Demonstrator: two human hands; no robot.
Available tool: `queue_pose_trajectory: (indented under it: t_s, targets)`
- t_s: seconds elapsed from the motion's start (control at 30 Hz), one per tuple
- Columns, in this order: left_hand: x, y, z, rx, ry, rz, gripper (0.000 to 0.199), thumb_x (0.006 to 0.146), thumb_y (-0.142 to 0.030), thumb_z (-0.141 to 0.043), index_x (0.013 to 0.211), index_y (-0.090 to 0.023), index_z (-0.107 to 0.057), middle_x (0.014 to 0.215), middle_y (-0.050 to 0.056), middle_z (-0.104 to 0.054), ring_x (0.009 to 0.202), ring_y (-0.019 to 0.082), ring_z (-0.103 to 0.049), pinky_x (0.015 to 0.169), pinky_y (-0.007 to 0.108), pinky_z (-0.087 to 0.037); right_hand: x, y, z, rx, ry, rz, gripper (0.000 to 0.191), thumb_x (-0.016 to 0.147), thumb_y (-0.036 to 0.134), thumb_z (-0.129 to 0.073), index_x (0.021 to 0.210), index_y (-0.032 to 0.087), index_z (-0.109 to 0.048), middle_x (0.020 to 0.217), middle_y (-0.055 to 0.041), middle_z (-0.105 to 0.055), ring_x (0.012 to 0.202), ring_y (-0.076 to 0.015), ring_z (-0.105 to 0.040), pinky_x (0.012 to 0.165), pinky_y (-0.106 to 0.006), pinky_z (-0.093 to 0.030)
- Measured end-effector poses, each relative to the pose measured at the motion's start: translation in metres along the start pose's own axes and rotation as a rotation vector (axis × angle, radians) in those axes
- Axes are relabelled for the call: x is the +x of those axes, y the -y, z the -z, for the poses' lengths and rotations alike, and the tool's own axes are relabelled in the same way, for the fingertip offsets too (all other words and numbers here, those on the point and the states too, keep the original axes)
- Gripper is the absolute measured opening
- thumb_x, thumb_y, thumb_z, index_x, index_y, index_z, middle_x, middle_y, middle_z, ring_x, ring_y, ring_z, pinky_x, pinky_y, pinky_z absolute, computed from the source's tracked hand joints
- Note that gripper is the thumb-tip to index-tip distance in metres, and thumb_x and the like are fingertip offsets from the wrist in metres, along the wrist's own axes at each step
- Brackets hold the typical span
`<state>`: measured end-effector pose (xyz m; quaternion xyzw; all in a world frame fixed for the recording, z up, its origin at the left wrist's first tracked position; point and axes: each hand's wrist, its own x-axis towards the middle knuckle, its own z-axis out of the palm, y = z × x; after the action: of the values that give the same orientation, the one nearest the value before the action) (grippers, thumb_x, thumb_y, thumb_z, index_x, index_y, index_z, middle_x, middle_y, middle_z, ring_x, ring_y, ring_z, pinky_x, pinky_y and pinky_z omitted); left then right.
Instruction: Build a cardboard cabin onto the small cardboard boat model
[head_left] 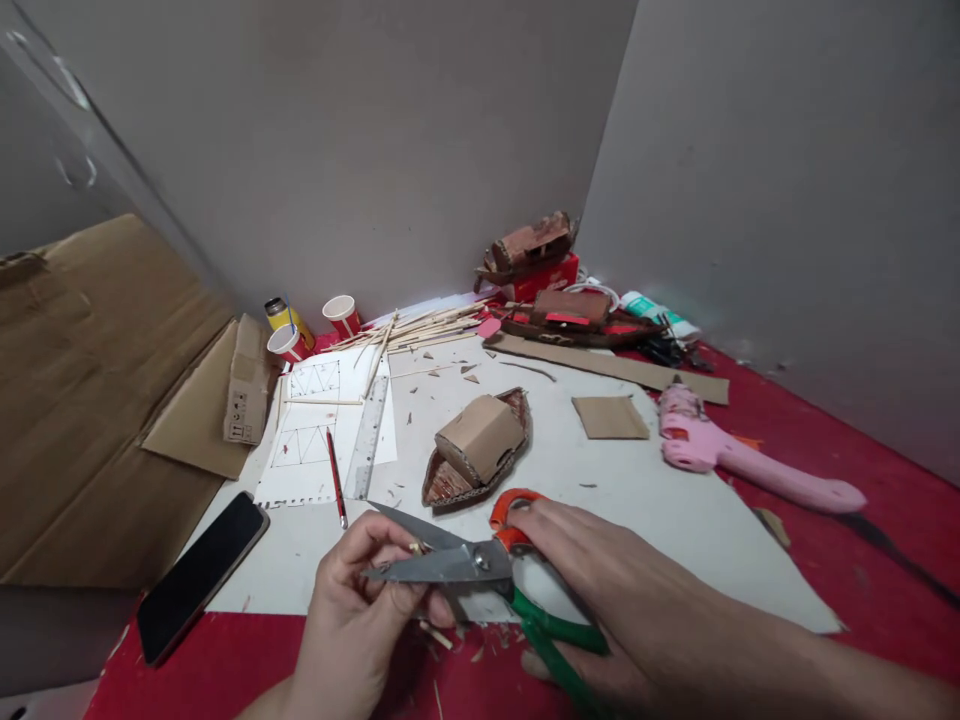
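Observation:
My right hand (600,600) grips the orange and green handles of large scissors (480,562), whose blades are parted and point left. My left hand (367,600) is closed at the blades, its thumb and fingers pinching a small pale wooden piece (418,548) that lies between them; most of that piece is hidden. Just beyond the scissors, a small cardboard boat (480,440) with a curved roof sits on the white sheet (630,530). Small wood scraps (436,636) lie below my left hand on the red surface.
To the left are a phone (201,575), a red pencil (336,480), a ruler (369,435) and a drawing (300,455). Thin sticks (420,328) and paper cups (341,314) stand farther back. A pink glue gun (697,440) rests right, near a cardboard square (610,418); large cardboard (97,400) is far left.

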<state>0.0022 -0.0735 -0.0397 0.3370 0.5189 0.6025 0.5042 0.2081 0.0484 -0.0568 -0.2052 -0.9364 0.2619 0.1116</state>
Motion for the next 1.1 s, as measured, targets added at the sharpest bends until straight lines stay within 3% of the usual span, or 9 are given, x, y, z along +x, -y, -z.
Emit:
queue_pose_trajectory:
  t_s: [0.3, 0.47, 0.57, 0.73, 0.83, 0.97, 1.1]
  targets:
    - [-0.003, 0.008, -0.004, 0.096, -0.082, -0.033, 0.028, 0.08, -0.04, -0.076, 0.08, -0.017, -0.061, 0.059, 0.002, -0.071, 0.053, 0.012, -0.065, 0.056, 0.021, -0.054, -0.004, -0.001, -0.007, 0.032, -0.088, 0.047, 0.052, 0.076, 0.029, -0.068, 0.122, 0.007, -0.058, 0.118, -0.0215, -0.065, 0.102, -0.0328, -0.063, 0.086, -0.046, -0.055]
    - [-0.005, 0.016, -0.005, 0.105, -0.095, -0.077, 0.029, 0.079, -0.041, -0.077, 0.081, -0.018, -0.059, 0.058, 0.002, -0.071, 0.053, 0.016, -0.066, 0.057, 0.027, -0.055, -0.007, 0.003, -0.012, 0.01, -0.24, 0.123, 0.053, 0.07, 0.024, -0.068, 0.118, 0.003, -0.059, 0.108, -0.0216, -0.067, 0.096, -0.0315, -0.063, 0.083, -0.043, -0.054]
    - [-0.007, 0.02, -0.008, 0.105, -0.111, -0.087, 0.03, 0.077, -0.042, -0.078, 0.079, -0.018, -0.06, 0.057, 0.003, -0.07, 0.053, 0.018, -0.066, 0.058, 0.03, -0.055, -0.005, 0.008, -0.013, -0.02, -0.296, 0.1, 0.044, 0.071, 0.022, -0.062, 0.111, 0.004, -0.062, 0.101, -0.0196, -0.066, 0.089, -0.0294, -0.06, 0.08, -0.043, -0.053]
    - [-0.01, 0.019, -0.018, 0.123, -0.215, -0.065, 0.03, 0.075, -0.044, -0.079, 0.075, -0.019, -0.063, 0.054, 0.0, -0.067, 0.053, 0.017, -0.063, 0.059, 0.03, -0.053, 0.001, 0.016, -0.008, -0.002, -0.175, -0.004, 0.03, 0.069, 0.023, -0.058, 0.096, 0.01, -0.063, 0.091, -0.0154, -0.063, 0.082, -0.027, -0.055, 0.078, -0.042, -0.049]
    - [-0.012, 0.017, -0.024, 0.146, -0.278, -0.077, 0.032, 0.073, -0.046, -0.08, 0.072, -0.019, -0.063, 0.052, -0.001, -0.065, 0.052, 0.016, -0.061, 0.058, 0.029, -0.052, 0.002, 0.017, -0.004, 0.046, -0.102, -0.063, 0.027, 0.065, 0.022, -0.061, 0.091, 0.015, -0.06, 0.085, -0.01, -0.062, 0.074, -0.0226, -0.053, 0.07, -0.035, -0.046]
    - [-0.015, 0.014, -0.032, 0.164, -0.305, -0.065, 0.031, 0.072, -0.044, -0.082, 0.069, -0.018, -0.065, 0.057, -0.001, -0.068, 0.051, 0.013, -0.06, 0.057, 0.026, -0.052, 0.001, 0.014, -0.004, 0.038, 0.015, -0.119, 0.018, 0.067, 0.022, -0.06, 0.084, 0.02, -0.056, 0.07, -0.0038, -0.06, 0.059, -0.0187, -0.051, 0.053, -0.028, -0.033]
    - [-0.015, 0.013, -0.029, 0.194, -0.294, -0.051, 0.028, 0.073, -0.042, -0.081, 0.069, -0.018, -0.067, 0.063, 0.001, -0.071, 0.051, 0.012, -0.06, 0.055, 0.025, -0.052, 0.002, 0.009, -0.006, 0.047, 0.091, -0.105, 0.011, 0.071, 0.025, -0.057, 0.08, 0.022, -0.052, 0.062, -0.0002, -0.061, 0.05, -0.0179, -0.051, 0.047, -0.028, -0.02]
